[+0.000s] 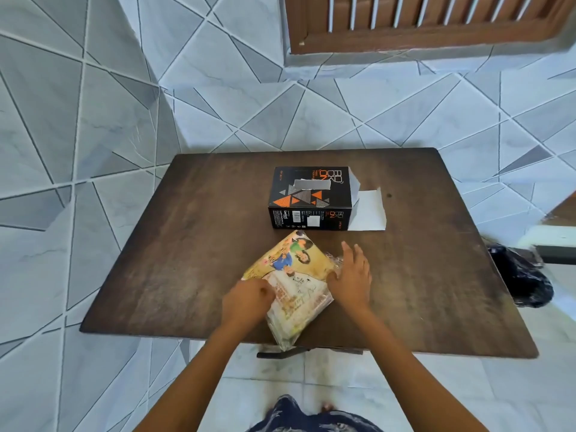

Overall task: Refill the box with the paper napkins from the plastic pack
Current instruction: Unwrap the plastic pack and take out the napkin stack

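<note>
Napkins in their plastic pack (296,285) lie under both my hands at the near middle of the table (174,244). My left hand (246,302) has its fingers (265,291) curled down onto the pack's left edge, pinching or pressing the wrapper; I cannot tell which. My right hand (353,274) lies flat with the fingers (352,251) spread and loose, its palm against the pack's right edge at about 3 o'clock from the pack's middle, gripping nothing. The pack lies tilted, its printed yellow end pointing to 12 o'clock and its clear end reaching past the table's near edge at 6 o'clock. Just beyond the pack, at 12 o'clock, stands the black tissue box (310,196) with orange triangles, its top slot showing grey. The box's right end is open, a white flap (367,210) lying flat on the table at 3 o'clock from it. Off the table at 3 o'clock, a black plastic bag (520,275) sits on the tiled floor (78,120). A brown slatted door (436,23) shows at 1 o'clock.
</note>
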`<state>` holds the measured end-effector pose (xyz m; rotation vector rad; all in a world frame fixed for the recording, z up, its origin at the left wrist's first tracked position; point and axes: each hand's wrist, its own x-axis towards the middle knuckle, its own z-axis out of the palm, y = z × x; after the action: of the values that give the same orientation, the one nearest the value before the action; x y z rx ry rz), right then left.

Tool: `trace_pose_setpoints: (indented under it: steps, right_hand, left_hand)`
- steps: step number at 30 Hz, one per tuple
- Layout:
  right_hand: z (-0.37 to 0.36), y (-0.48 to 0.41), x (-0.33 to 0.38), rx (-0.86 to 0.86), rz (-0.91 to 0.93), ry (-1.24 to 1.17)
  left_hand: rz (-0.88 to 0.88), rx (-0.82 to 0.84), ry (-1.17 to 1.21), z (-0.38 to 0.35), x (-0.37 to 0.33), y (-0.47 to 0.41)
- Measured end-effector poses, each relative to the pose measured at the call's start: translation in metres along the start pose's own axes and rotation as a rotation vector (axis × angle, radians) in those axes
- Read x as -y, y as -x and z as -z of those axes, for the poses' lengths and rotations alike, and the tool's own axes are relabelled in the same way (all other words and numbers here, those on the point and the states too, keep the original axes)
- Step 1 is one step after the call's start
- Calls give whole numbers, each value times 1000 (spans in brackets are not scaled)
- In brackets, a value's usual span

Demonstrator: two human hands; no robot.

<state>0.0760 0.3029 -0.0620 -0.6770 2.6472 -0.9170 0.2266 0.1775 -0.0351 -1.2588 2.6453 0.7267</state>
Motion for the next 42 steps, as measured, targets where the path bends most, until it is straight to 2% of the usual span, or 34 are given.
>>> trace_pose_setpoints:
  steps: [2,3,5,8,13,17,19,22,24,28,31,34,40,42]
  right_hand:
    - [-6,22,4,13,-73,-200]
    - [-11,37,5,52,-79,-267]
    - [-25,64,9,159,-70,-297]
    - [-46,79,13,225,-57,-175]
    - [-36,42,12,268,-25,-95]
    - [-16,7,13,341,31,-26]
    - [-13,-1,14,358,62,5]
    - [-13,2,11,381,140,170]
    - [-12,6,6,361,169,154]
    - [-9,8,2,283,232,200]
    - [-8,8,7,167,243,337]
    - [-14,7,17,41,290,444]
    - [-22,2,18,0,546,666]
    - [-17,1,16,18,550,675]
  left_hand:
    - [-48,-147,49,7,10,-16]
    - [-81,-148,49,9,13,-25]
    - [-126,-17,19,11,19,-39]
    - [-166,160,-14,8,24,-48]
    - [-109,130,-86,9,31,-34]
    - [-127,230,-126,13,30,-20]
    - [-146,185,-151,17,27,-18]
    - [-153,0,-104,19,24,-22]
    - [-243,-14,-26,13,25,-26]
    - [-398,182,-16,-2,22,-31]
    - [-412,210,-100,-11,23,-34]
    - [-399,216,-82,-13,24,-35]
    - [-375,215,-57,-12,21,-34]
    - [-367,217,-47,-12,20,-33]
